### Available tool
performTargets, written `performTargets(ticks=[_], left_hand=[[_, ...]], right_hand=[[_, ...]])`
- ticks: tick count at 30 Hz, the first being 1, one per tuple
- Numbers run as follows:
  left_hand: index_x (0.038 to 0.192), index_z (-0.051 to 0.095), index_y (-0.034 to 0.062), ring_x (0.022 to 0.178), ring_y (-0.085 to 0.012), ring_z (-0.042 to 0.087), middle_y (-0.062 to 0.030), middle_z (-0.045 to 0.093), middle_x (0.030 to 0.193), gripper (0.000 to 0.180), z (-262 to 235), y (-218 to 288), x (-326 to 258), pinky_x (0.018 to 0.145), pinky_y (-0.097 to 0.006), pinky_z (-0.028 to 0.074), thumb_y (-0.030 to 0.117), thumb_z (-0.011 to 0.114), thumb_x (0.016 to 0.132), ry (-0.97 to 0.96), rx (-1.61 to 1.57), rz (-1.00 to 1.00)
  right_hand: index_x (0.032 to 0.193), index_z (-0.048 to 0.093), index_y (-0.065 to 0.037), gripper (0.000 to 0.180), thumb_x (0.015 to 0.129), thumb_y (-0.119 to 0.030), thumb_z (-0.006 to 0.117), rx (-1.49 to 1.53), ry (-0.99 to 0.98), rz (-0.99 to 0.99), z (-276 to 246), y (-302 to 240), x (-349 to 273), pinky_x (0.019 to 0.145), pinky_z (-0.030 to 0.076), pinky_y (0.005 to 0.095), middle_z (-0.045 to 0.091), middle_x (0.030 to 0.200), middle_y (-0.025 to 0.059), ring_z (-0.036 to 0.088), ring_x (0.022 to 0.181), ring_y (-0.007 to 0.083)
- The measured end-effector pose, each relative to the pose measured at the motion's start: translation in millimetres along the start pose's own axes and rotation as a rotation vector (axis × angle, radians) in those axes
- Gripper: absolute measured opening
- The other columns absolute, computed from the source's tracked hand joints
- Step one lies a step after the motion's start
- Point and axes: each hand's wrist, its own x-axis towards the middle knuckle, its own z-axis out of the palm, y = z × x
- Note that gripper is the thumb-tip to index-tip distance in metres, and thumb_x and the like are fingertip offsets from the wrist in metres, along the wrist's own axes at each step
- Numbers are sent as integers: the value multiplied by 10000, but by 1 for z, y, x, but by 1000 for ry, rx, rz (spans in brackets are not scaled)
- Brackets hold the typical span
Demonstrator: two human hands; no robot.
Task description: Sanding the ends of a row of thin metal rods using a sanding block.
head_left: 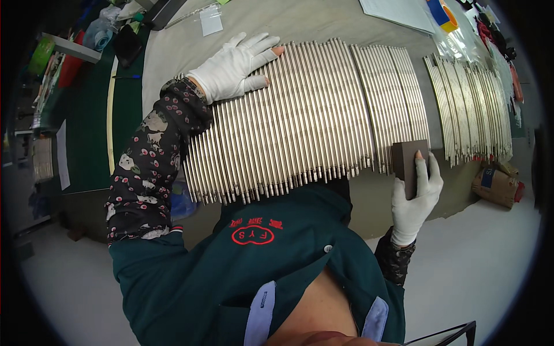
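A wide row of slim silvery metal rods (288,109) lies side by side across the table. My left hand (234,69), in a white glove with some bare fingertips, rests on the far left part of this row, fingers spread. In my right hand (416,202), also gloved in white, is a grey-brown rectangular block (407,158). The block stands against the near ends of a narrower group of rods (392,92), which adjoins the wide row on its right. Several fingers wrap the block's right side; part of the grip is hidden.
Another bundle of rods (470,109) lies farther right, past a gap. At the far right are a roll of yellow and blue tape (443,16) and papers (398,12). A brown package (495,185) sits beyond the table's right edge. A green mat (86,138) with a pale strip (112,115) covers the left side.
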Motion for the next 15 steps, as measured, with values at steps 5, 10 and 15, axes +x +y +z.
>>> performTargets(ticks=[5,10,15], left_hand=[[1418,343,56,1375,-341,290,-163,298,1498,686,-1,5,2,1118,-498,233,503,442,907,45,33,5],[1409,355,65,1378,-318,288,-145,316,1488,684,-2,9,-1,1118,-501,233,548,375,925,75,20,35],[1413,359,100,1385,-303,280,-126,293,1502,686,3,5,-4,1122,-524,219,577,355,920,129,61,29]], right_hand=[[1275,554,-81,619,663,-88,650,31,-4,-18,3,-9,-3,954,397,447,475,1302,232,475,1089,361],[1278,550,-81,604,683,-83,651,37,-5,-45,-2,-6,-3,975,386,452,468,1307,235,469,1127,378],[1280,553,-89,601,687,-89,652,14,-9,-69,1,-12,4,982,384,443,468,1316,228,474,1135,372]])
